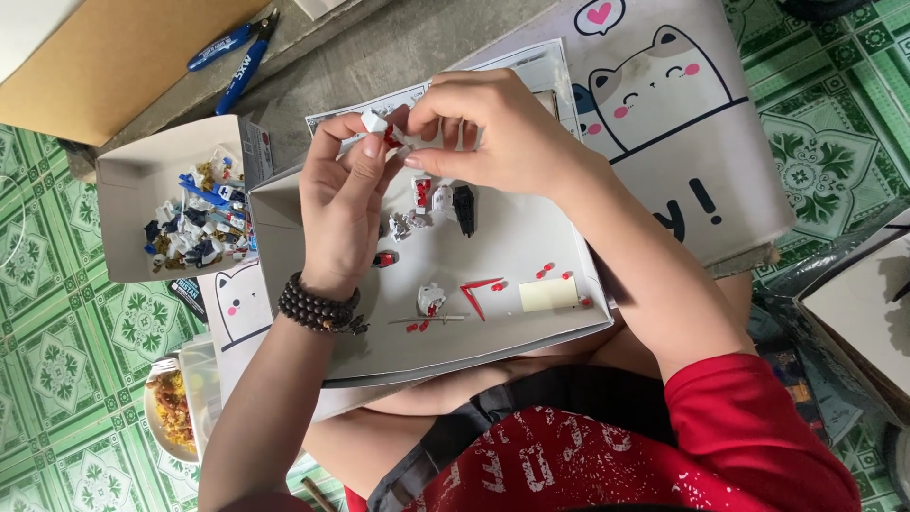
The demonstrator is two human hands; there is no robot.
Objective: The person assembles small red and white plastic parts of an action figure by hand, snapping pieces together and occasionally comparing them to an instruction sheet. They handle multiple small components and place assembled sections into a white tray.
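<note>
A small white and red plastic model piece (382, 126) is being pinched between both hands, held up above the far edge of a shallow white cardboard box lid (531, 237) that is rested on the person's lap. The left hand (343, 204) is seen with its fingers (365, 156) closed narrowly around the piece from below, thumb pressed up against it, and a dark beaded bracelet (318, 308) is worn at that wrist. The right hand (488, 128) is curled over from the other side, its fingertips (417, 142) nipped tight onto the same piece (how the two parts meet is hidden by the fingers). Inside the lid, loose bits are laid out: a black plastic part (464, 209), a few white and grey parts (422, 204), a thin red V-shaped part (479, 289), a pale yellow rectangular slip (547, 295) and tiny red beads (550, 275) scattered near it. To the left, a second open white cardboard box (123, 190) is filled with blue, gold and white parts (199, 223). Blue-handled cutters (237, 57) are lying further off on the grey surface, and a plate of yellow food (171, 410) is set on the green patterned floor (57, 360).
</note>
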